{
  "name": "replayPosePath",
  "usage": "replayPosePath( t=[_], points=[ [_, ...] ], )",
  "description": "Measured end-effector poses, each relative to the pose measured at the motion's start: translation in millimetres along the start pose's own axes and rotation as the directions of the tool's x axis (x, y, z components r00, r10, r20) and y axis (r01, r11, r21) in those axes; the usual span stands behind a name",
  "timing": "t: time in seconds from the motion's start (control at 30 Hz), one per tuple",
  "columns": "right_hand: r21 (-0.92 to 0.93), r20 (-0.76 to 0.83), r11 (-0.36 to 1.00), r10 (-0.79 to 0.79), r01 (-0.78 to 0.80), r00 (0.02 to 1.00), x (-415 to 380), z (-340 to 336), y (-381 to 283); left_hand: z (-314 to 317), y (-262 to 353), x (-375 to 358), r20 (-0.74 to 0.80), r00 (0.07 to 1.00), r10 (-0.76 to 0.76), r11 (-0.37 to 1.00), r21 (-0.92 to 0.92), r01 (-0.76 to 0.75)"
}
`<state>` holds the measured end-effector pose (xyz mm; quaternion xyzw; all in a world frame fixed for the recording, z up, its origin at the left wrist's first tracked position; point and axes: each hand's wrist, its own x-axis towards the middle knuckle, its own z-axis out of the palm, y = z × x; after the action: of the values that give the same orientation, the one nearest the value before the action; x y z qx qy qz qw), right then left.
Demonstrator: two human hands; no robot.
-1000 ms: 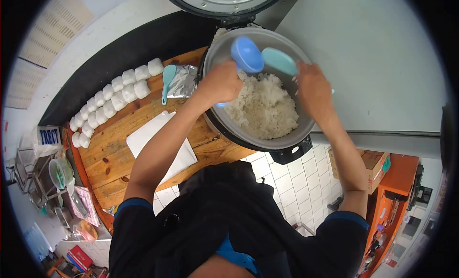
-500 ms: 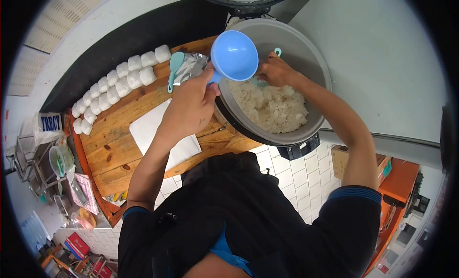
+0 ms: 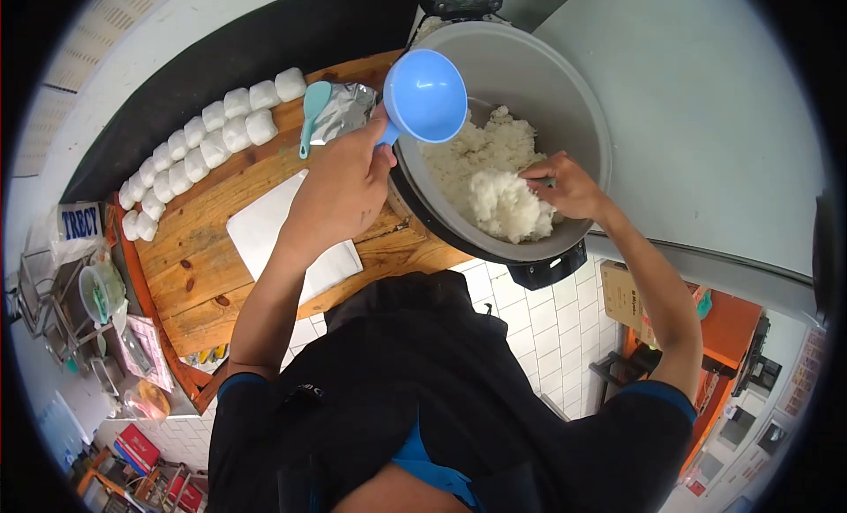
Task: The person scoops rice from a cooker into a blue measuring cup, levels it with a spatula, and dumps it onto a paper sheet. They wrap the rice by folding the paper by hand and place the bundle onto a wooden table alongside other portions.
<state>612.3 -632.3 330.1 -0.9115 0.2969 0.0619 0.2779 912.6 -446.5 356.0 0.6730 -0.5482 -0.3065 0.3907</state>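
My left hand is closed around the handle of a blue plastic scoop, whose round bowl looks empty and hangs over the left rim of a large grey rice pot. Inside the pot lies cooked white rice. Deep in the pot's right side, my right hand grips a teal rice paddle. Only a sliver of the paddle shows; a clump of rice covers its blade.
On the wooden table, two rows of white wrapped rice portions run along the back. A second teal paddle lies by crumpled foil. White paper sheets lie nearer me. A grey panel borders the pot's right.
My right hand has moved from the pot's far side down and right, with the paddle now under a clump of rice. My left hand still holds the scoop in nearly the same place.
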Motion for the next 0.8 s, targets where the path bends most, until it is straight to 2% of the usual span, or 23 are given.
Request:
replayPosePath(
  t=[0.07, 0.13, 0.17, 0.2, 0.23, 0.27, 0.3, 0.33, 0.37, 0.4, 0.43, 0.47, 0.5, 0.57, 0.63, 0.7, 0.77, 0.8],
  points=[
    [0.425, 0.102, 0.890, 0.130, -0.162, 0.986, -3, -22, 4, 4, -3, 12, 0.048, 0.994, 0.098, 0.966, 0.236, -0.106],
    [0.231, -0.116, 0.959, 0.193, -0.163, 0.974, -5, -55, -12, 18, -9, 29, 0.087, 0.985, 0.152, 0.949, 0.266, -0.170],
    [0.230, -0.127, 0.960, 0.190, -0.157, 0.974, -5, -68, -25, 23, -7, 39, 0.126, 0.972, 0.196, 0.931, 0.288, -0.225],
    [-0.025, -0.325, 0.973, 0.207, -0.227, 0.923, -6, -78, -42, 27, 0, 50, 0.124, 0.971, 0.206, 0.927, 0.292, -0.234],
    [-0.256, -0.511, 0.907, 0.167, -0.335, 0.843, -7, -80, -54, 34, 9, 62, 0.276, 0.959, 0.063, 0.974, 0.191, -0.119],
    [-0.257, -0.522, 0.905, 0.165, -0.339, 0.837, -8, -72, -57, 40, 18, 71, 0.433, 0.899, -0.064, 0.994, 0.109, 0.018],
    [-0.397, -0.547, 0.874, 0.022, -0.282, 0.837, -8, -57, -55, 50, 25, 77, 0.430, 0.901, -0.053, 0.994, 0.112, 0.005],
    [-0.530, -0.548, 0.816, -0.120, -0.232, 0.828, -7, -39, -56, 63, 28, 82, 0.450, 0.891, -0.066, 0.995, -0.038, 0.093],
    [-0.536, -0.532, 0.813, -0.115, -0.229, 0.839, -2, -17, -69, 70, 30, 86, 0.474, 0.878, -0.074, 0.966, -0.186, 0.181],
    [-0.543, -0.515, 0.809, -0.109, -0.226, 0.850, 0, -1, -78, 70, 32, 88, 0.474, 0.878, -0.064, 0.968, -0.185, 0.171],
    [-0.543, -0.519, 0.807, -0.106, -0.231, 0.848, -5, 3, -75, 70, 32, 88, 0.467, 0.876, -0.116, 0.949, -0.209, 0.237],
    [-0.524, -0.514, 0.834, -0.144, -0.176, 0.845, -8, 4, -70, 70, 31, 89, 0.458, 0.872, -0.172, 0.923, -0.235, 0.305],
    [-0.502, -0.508, 0.857, -0.185, -0.115, 0.841, -11, 3, -65, 68, 29, 89, 0.454, 0.874, -0.175, 0.921, -0.238, 0.308],
    [-0.371, -0.487, 0.896, 0.034, -0.243, 0.873, -15, -24, -51, 64, 22, 86, 0.477, 0.829, -0.292, 0.815, -0.330, 0.477],
    [-0.456, -0.513, 0.801, 0.120, -0.388, 0.850, -7, -57, -35, 56, 19, 86, 0.464, 0.836, -0.294, 0.837, -0.297, 0.459],
    [-0.655, -0.520, 0.626, 0.033, -0.423, 0.853, 19, -46, 5, 51, 21, 84, 0.448, 0.846, -0.291, 0.859, -0.268, 0.437],
    [-0.801, -0.282, 0.483, 0.215, -0.352, 0.935, 64, -14, 28, 48, 26, 79, 0.412, 0.872, -0.263, 0.840, -0.347, 0.417],
    [-0.826, -0.215, 0.502, 0.138, -0.255, 0.967, 96, 10, 63, 47, 29, 77, 0.414, 0.872, -0.262, 0.842, -0.343, 0.416]
  ],
)
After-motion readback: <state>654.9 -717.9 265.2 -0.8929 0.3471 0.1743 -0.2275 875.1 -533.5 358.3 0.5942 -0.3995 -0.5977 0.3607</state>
